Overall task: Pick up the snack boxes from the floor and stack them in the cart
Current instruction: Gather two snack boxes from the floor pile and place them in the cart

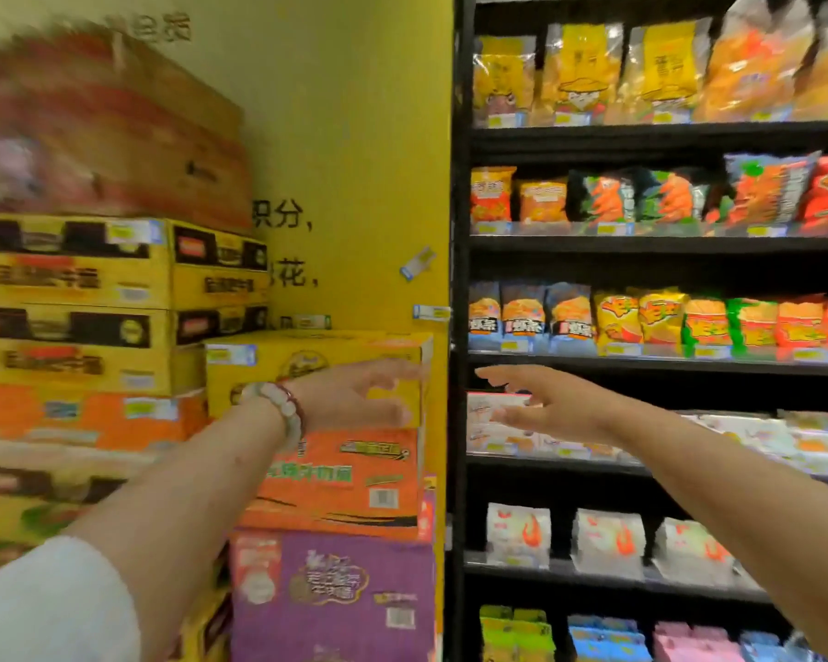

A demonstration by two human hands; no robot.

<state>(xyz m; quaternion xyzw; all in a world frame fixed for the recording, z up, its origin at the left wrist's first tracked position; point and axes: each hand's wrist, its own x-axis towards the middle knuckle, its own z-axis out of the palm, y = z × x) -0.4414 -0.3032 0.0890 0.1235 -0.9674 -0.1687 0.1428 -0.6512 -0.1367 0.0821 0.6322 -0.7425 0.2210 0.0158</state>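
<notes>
Head view: both arms reach forward. Left hand is released, fingers spread, lying against the front of a yellow snack box — no grip closed on it. Right hand is released too, fingers straight, holding nothing, in front of the black shelf unit. Under the left hand sits an orange box, below that a purple box. Beyond and left — more stacked boxes against the yellow wall.

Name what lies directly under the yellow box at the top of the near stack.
Under the yellow box sits an orange box, then a purple box. The left hand covers part of their join.
</notes>
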